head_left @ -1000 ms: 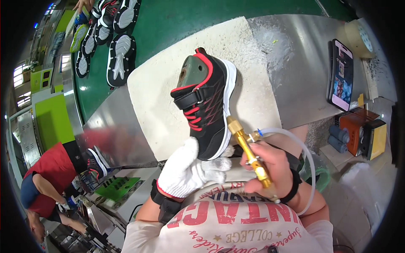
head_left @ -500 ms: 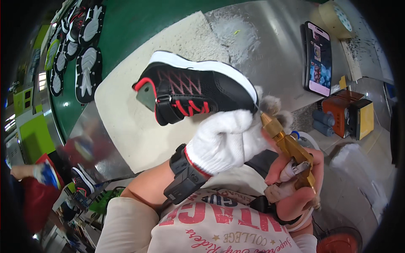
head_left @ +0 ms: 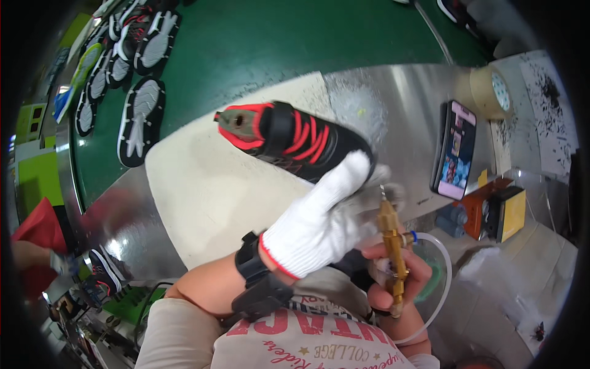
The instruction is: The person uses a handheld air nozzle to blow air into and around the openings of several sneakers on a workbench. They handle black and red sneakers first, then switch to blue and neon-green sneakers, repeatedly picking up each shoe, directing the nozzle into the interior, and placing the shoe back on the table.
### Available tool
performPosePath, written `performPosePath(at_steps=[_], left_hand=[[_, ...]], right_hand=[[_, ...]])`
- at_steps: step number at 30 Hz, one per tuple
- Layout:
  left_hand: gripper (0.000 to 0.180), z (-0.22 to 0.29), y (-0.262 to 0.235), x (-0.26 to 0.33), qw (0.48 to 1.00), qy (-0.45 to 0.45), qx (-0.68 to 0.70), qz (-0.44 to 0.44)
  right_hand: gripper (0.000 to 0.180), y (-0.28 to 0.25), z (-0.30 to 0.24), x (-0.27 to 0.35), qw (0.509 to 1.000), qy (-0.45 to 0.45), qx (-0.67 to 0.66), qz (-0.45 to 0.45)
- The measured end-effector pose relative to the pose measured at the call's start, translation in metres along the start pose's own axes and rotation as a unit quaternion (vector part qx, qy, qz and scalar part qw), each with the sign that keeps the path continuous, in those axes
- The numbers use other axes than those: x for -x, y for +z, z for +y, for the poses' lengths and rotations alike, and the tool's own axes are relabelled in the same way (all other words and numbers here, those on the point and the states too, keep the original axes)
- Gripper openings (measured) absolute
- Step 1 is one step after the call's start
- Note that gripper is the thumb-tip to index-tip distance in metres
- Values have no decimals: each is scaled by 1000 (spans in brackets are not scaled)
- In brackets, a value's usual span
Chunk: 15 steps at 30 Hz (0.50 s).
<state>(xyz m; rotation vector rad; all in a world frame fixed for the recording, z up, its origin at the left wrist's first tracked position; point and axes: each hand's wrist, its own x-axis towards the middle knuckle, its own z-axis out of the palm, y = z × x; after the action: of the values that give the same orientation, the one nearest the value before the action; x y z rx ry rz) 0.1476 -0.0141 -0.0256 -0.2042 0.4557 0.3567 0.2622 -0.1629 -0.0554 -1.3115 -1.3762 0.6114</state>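
A black sneaker [head_left: 307, 140] with red laces, red collar lining and a white sole edge is in my left hand [head_left: 316, 224]. That hand wears a white knit glove and grips the toe, its thumb across the top and its far fingertips greyish. The shoe's opening faces up and left, with a grey-green insert inside. My right hand [head_left: 402, 277] is closed round a brass-coloured air tool [head_left: 391, 230], whose thin metal tip points up beside the shoe's toe, apart from it. A clear hose with a blue fitting joins the tool.
Below the shoe lies a cream pad [head_left: 203, 178] on a metal bench. Several shoe soles [head_left: 141, 120] lie on the green surface at the left. A phone [head_left: 455, 150] leans at the right, near a tape roll [head_left: 491, 92] and a yellow-black box [head_left: 507, 212]. Another person's arm [head_left: 34, 255] shows at left.
The shoe has rolled in my left hand from lying on its side to showing its laces and opening upward. The air tool has turned more upright and moved slightly left. The view has shifted.
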Motion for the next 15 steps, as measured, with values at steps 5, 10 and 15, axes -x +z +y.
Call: performPosePath(at_steps=[5,10,15], left_hand=[[36,35,-3,56,986,90,98,102],[39,76,7,77,973,192,43,118],[33,134,29,17,979,24,-181,94]], right_hand=[[66,11,10,-43,973,120,-155,119],[66,1,35,-74,961,192,-180,88],[68,5,41,-72,964,168,-188,84]])
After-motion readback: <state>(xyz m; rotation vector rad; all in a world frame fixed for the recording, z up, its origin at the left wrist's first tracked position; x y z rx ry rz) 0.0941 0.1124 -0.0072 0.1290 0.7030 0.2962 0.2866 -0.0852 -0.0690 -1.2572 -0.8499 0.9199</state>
